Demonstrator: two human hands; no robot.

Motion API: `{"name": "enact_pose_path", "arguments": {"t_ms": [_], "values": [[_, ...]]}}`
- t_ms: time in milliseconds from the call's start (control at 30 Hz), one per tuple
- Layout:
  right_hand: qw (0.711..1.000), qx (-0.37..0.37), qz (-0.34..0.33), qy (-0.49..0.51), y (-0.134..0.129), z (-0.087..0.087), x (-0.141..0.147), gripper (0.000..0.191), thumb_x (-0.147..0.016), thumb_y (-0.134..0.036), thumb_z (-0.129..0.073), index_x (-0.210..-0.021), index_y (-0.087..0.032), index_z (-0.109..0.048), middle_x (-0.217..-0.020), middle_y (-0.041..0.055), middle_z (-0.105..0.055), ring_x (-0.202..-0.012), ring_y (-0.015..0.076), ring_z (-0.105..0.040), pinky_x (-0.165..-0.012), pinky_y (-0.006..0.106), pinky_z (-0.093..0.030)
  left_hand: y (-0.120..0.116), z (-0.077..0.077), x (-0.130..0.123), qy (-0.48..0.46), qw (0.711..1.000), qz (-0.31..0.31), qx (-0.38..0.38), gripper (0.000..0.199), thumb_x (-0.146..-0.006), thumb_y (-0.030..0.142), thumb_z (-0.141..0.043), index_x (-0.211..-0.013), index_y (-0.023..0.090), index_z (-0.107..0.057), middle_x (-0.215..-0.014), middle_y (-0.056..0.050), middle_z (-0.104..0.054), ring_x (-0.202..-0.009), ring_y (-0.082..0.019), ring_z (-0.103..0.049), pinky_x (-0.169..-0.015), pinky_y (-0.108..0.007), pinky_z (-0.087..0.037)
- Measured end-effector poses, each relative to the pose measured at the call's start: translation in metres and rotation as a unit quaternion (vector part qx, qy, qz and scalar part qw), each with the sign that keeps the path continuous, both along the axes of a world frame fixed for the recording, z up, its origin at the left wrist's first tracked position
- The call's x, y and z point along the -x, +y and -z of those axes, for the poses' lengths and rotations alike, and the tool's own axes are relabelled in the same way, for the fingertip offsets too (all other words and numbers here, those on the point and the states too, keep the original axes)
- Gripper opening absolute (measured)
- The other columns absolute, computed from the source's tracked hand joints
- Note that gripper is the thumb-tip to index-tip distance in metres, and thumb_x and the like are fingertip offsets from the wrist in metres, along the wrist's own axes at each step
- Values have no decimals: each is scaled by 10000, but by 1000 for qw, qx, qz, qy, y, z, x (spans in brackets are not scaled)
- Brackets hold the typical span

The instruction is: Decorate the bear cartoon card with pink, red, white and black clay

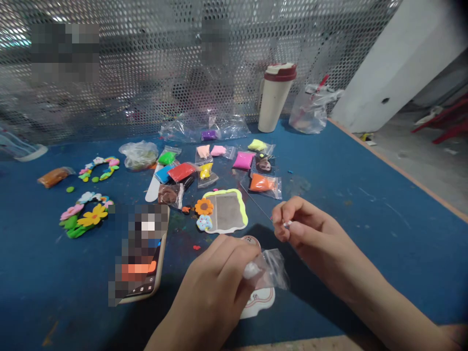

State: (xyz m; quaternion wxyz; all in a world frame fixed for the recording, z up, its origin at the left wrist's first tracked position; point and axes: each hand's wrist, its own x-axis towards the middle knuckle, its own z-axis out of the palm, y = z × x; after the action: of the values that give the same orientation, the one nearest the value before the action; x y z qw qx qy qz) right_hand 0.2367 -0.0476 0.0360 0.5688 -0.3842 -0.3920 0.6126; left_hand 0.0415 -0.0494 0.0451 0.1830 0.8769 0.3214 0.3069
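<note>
My left hand (217, 275) is closed on a small clear plastic bag (273, 269) with white clay (252, 269) inside. Under that bag lies a printed white card (258, 304), partly hidden by the hand. My right hand (309, 226) pinches a tiny white piece (287, 224), probably clay, between thumb and fingers above the table. Just beyond the left hand lies a small wavy-edged frame (230, 212) with a grey centre. Yellow-green clay lines part of its rim, and an orange flower (204, 206) and a light blue flower (204, 223) sit on its left side.
A phone (142, 253) lies left of my left hand. Bags of coloured clay, such as red (183, 171) and orange (262, 183), cover the table's middle. Two flower-decorated rings (87, 214) lie at left. A lidded cup (274, 100) stands before the perforated metal screen (146, 92).
</note>
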Motion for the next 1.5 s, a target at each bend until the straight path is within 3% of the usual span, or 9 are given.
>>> {"name": "enact_pose_path", "arguments": {"t_ms": [100, 367, 600, 767, 900, 1033, 1267, 1400, 1500], "values": [[1000, 15, -14, -1, 0, 0, 0, 125, -747, -254, -761, -762, -228, -640, -745, -37, -653, -625, 74, -552, -598, 191, -457, 1, 0, -1, 3, 1000, -2, 3, 230, -856, 68, -496, -1045, 188, -548, -941, -48, -698, -871, -197, -647, -746, -330, -553], [999, 42, -27, 2, -3, -2, -1, 290, -726, -199, -782, -966, -274, -638, -775, -35, -741, -596, 87, -628, -606, 211, -526, -1, 1, 0, 4, 1000, -8, 5, 228, -864, 84, -496, -1059, 193, -539, -961, -44, -696, -856, -201, -642, -718, -324, -545], [999, -10, -10, -29, -4, 1, -2, 155, -702, -190, -800, -792, -247, -688, -712, -50, -676, -616, 57, -587, -581, 150, -481, -1, 0, 1, 53, 993, -104, 24, 176, -871, 255, -536, -1036, 206, -570, -852, -30, -684, -727, -213, -671, -559, -311, -522], [993, -33, 21, -113, -8, -1, 0, 319, -731, -177, -779, -985, -284, -618, -700, -59, -706, -668, 107, -661, -645, 210, -523, -2, 1, 1, 52, 994, -91, 19, 156, -875, 244, -529, -1020, 202, -569, -863, -30, -685, -739, -216, -673, -565, -318, -523], [990, -65, 57, -116, -11, -5, 3, 297, -799, -183, -723, -1000, -296, -536, -697, -76, -705, -659, 90, -660, -654, 190, -520, -2, 2, 1, 46, 995, -93, 6, 149, -877, 251, -529, -1016, 204, -554, -837, -23, -676, -718, -215, -663, -552, -309, -512], [992, -61, 30, -105, -12, -6, 5, 235, -884, -185, -627, -1048, -304, -508, -708, -68, -713, -689, 87, -674, -660, 184, -528, -2, 3, 1, 54, 993, -100, 2, 122, -879, 250, -535, -996, 216, -537, -822, -7, -666, -706, -203, -654, -536, -288, -496], [994, -41, 19, -103, -10, -1, 5, 175, -971, -300, -491, -1135, -285, -550, -947, -8, -761, -847, 93, -685, -792, 210, -533, -3, 4, 1, 49, 992, -120, 5, 112, -871, 246, -549, -977, 216, -531, -811, 2, -652, -694, -198, -643, -548, -292, -495], [992, -25, -4, -126, -10, -4, 4, 169, -891, -271, -627, -1057, -298, -627, -1008, -23, -755, -914, 95, -689, -836, 199, -531, -2, 3, 2, 53, 991, -126, -2, 100, -868, 250, -552, -960, 222, -522, -791, 9, -642, -684, -191, -640, -520, -272, -474], [987, -3, 11, -157, -9, -5, 4, 163, -773, -246, -750, -920, -284, -691, -878, -26, -764, -804, 115, -708, -730, 199, -559, -2, 4, 2, 46, 991, -123, -15, 140, -868, 238, -550, -999, 220, -505, -821, 7, -648, -707, -188, -645, -550, -273, -485]]}}
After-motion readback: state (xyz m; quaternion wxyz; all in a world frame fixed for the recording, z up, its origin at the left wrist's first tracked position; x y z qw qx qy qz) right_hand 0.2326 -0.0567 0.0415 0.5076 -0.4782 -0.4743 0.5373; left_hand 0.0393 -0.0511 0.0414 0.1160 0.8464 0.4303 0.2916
